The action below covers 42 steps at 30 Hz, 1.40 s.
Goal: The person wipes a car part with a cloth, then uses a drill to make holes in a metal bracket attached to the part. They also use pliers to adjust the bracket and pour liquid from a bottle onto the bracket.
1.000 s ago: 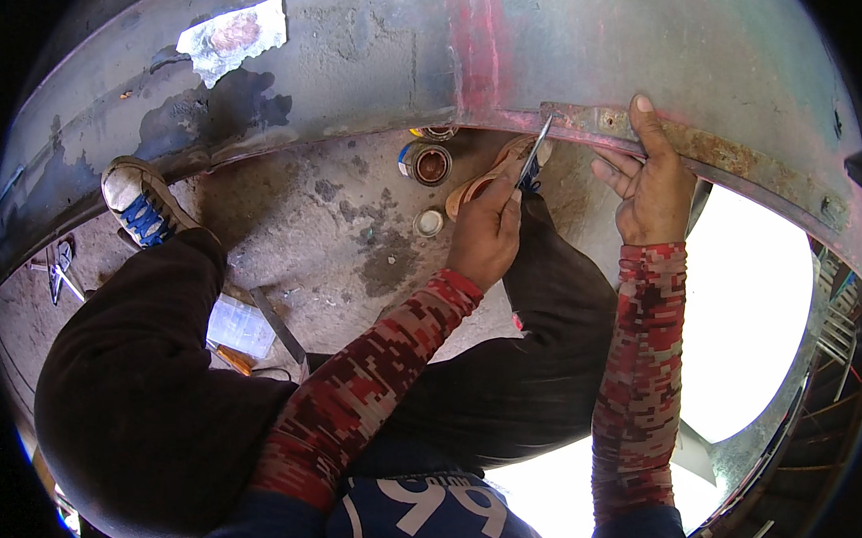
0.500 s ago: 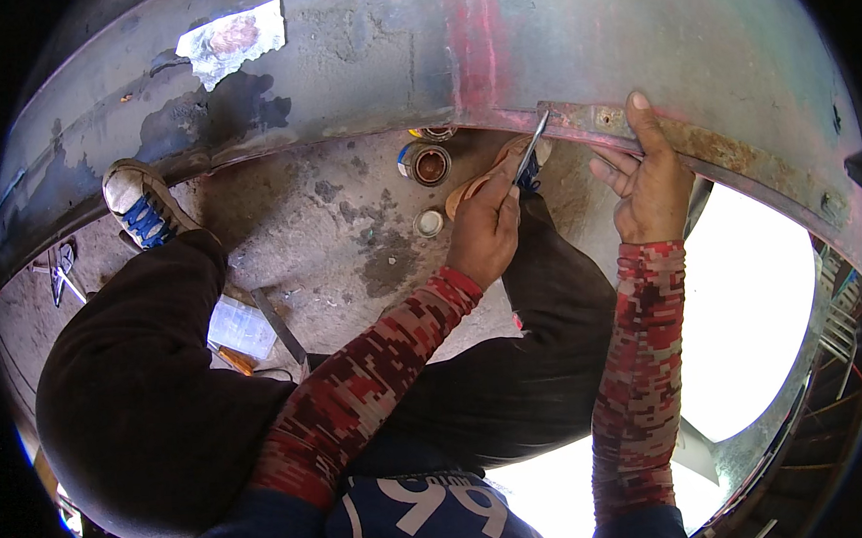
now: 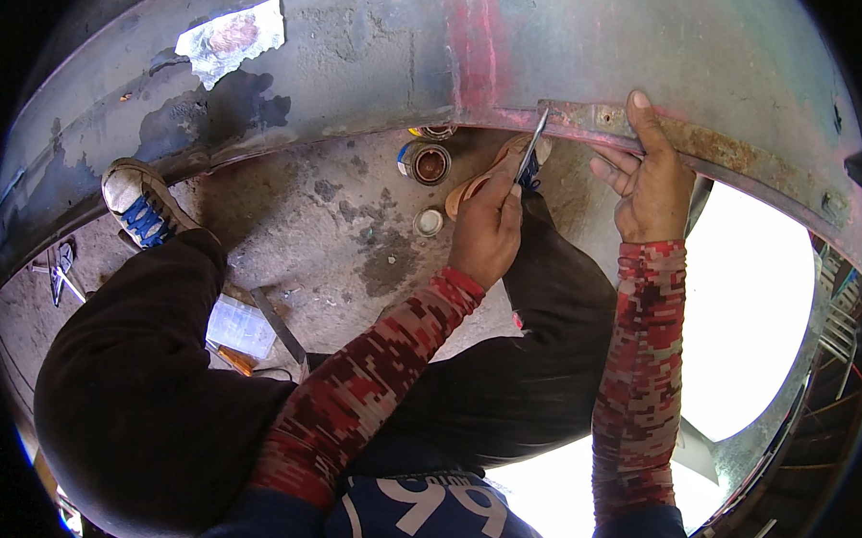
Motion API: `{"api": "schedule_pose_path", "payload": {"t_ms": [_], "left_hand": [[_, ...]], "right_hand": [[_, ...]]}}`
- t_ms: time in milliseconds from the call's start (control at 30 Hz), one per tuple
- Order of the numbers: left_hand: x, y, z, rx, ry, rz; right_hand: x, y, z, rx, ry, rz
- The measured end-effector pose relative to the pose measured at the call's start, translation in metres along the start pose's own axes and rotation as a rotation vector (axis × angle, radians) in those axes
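In my left hand [image 3: 485, 230] is a slim metal-bladed tool [image 3: 533, 147]; the fist hides its handle, so I cannot tell its exact kind. Its tip meets the lower edge of a large curved grey metal panel [image 3: 575, 51], at the end of a rusty metal strip [image 3: 719, 141] that runs along that edge to the right. Further right, my right hand [image 3: 653, 178] grips the edge, thumb up against the strip and fingers curled beneath it. A reddish-pink band [image 3: 474, 51] runs up the panel above the tool's tip.
On the concrete floor [image 3: 294, 217] stand an opened can [image 3: 428, 163] of brown stuff and a small round lid [image 3: 429, 222]. A second can is partly under the panel. A clear plastic box [image 3: 241, 327] lies by my left leg. Torn paper [image 3: 233, 39] sticks to the panel.
Hardly anything differs. The tool's tip stays at the strip's end, and both hands keep their places.
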<state>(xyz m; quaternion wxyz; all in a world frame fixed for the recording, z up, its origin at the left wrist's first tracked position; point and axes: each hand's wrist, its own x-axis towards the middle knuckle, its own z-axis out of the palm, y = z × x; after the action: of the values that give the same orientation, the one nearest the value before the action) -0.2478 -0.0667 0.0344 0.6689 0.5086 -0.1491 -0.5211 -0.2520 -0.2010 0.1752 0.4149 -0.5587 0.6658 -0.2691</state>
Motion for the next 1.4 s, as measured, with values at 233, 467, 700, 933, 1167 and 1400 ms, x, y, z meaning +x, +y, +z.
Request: {"api": "schedule_pose_path", "payload": {"t_ms": [233,467,700,933,1167,1400], "left_hand": [[-0.007,-0.006,0.002,-0.011,0.096,0.088],[-0.041,-0.067,-0.049,0.488,0.337,0.052],[-0.066,-0.155,-0.185,1.059,0.294,-0.317],[0.005,-0.098,-0.214,0.742,0.074,-0.008],[-0.010,-0.032,-0.214,1.300,-0.467,0.101],[-0.057,0.005,-0.125,0.894,-0.202,0.159]], "right_hand": [[-0.002,-0.007,-0.001,0.012,-0.033,0.033],[0.001,-0.002,-0.001,0.076,-0.079,-0.004],[0.023,0.023,0.002,0.028,0.002,-0.071],[0.019,0.004,0.021,-0.272,0.424,-0.094],[0.008,0.010,0.012,-0.105,0.243,-0.124],[0.021,0.019,0.018,-0.356,0.288,-0.080]]}}
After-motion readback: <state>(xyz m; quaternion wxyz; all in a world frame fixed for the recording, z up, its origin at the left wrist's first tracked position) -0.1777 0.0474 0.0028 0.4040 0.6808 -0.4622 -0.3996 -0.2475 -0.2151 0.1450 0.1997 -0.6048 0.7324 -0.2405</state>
